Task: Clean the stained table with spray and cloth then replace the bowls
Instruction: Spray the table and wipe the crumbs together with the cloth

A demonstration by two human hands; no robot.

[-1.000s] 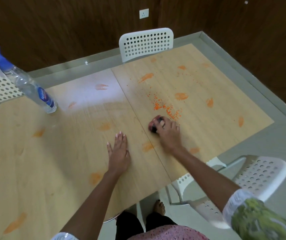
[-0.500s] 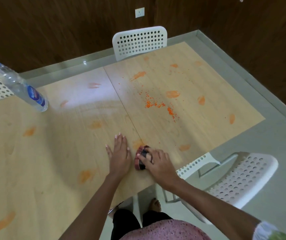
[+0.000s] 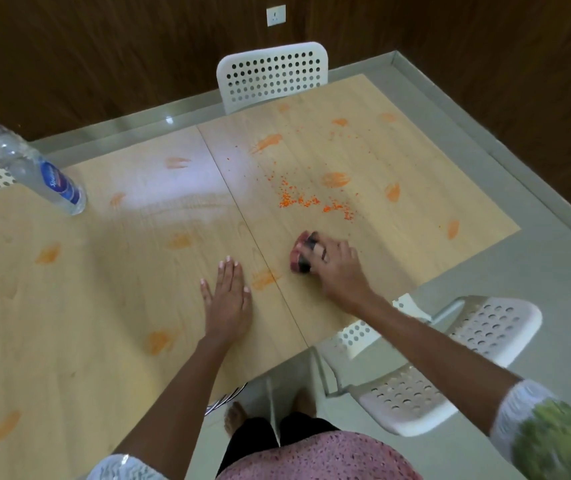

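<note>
The left hand (image 3: 227, 299) is laid flat, fingers straight, on the counter (image 3: 69, 323), probably as a brace. At two o'clock from it, the cloth (image 3: 300, 252) is gripped under the right hand (image 3: 334, 268), apparently for scrubbing. Orange crumbs (image 3: 311, 200) lie beyond at twelve o'clock, the spray bottle (image 3: 31, 168) at ten o'clock. Dark wood panelling (image 3: 104, 46) is seen behind.

Bunched pink-dark cloth (image 3: 300, 251) on stained table (image 3: 104, 306); spray bottle (image 3: 34, 171) upright.

Dining room: table (image 3: 381, 150), chairs (image 3: 273, 76)
</note>
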